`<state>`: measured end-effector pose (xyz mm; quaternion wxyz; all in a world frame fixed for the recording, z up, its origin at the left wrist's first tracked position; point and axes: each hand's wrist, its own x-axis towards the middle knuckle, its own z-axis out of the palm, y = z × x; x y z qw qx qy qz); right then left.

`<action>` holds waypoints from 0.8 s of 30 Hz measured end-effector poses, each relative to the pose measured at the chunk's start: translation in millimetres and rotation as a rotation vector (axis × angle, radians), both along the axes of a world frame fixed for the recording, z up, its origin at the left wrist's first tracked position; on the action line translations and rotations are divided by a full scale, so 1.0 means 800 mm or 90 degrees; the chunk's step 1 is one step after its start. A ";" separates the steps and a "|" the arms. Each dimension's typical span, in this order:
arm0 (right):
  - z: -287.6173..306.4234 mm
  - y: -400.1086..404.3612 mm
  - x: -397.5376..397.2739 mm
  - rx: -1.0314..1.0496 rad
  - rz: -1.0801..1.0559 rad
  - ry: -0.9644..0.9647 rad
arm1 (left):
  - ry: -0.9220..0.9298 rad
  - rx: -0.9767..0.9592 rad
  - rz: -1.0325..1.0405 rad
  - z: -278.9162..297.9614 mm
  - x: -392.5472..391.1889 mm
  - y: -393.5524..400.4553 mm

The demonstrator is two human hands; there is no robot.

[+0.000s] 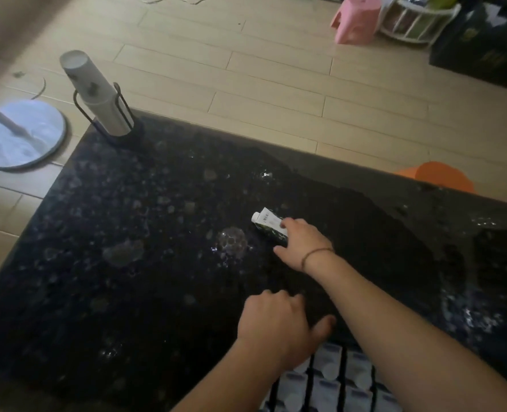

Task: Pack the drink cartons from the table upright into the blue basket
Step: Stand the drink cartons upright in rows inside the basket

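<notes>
white-and-green drink carton (268,226) lying on its side on dark speckled table (127,248); right hand (301,243) laid over its near end, fingers closing around it. left hand (276,328) loosely curled, holding nothing, near table's front edge.

Single view only, head-worn, wide-angle; nothing shared with a second view. Looks forward and steeply down from above the near edge of a dark speckled table (127,263). Close range: both forearms enter from the bottom of frame, right hand (302,242) closing around a lying carton (268,226) near centre, left hand (276,325) nearer the lens and below that grip. Beyond the grip, table's far edge, then plank floor (246,69) up to the top. Edges bowed by the lens; light dim, some blur.
</notes>
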<state>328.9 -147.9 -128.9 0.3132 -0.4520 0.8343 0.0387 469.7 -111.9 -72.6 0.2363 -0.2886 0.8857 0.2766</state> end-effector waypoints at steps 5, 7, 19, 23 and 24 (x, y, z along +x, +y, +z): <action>-0.067 -0.040 -0.011 0.074 0.011 0.062 | 0.032 0.156 0.142 -0.001 -0.002 -0.009; -0.078 -0.038 -0.016 0.069 0.014 0.084 | 0.044 0.280 0.226 0.001 -0.001 -0.018; 0.130 0.085 0.010 -0.323 -0.163 -0.667 | 0.514 0.567 0.459 0.012 0.019 -0.035; 0.163 0.144 0.025 -0.438 -0.130 -0.508 | 0.644 0.509 0.458 0.049 0.009 0.008; 0.172 0.159 0.029 -0.470 -0.150 -0.450 | 0.645 0.470 0.489 0.052 0.007 0.023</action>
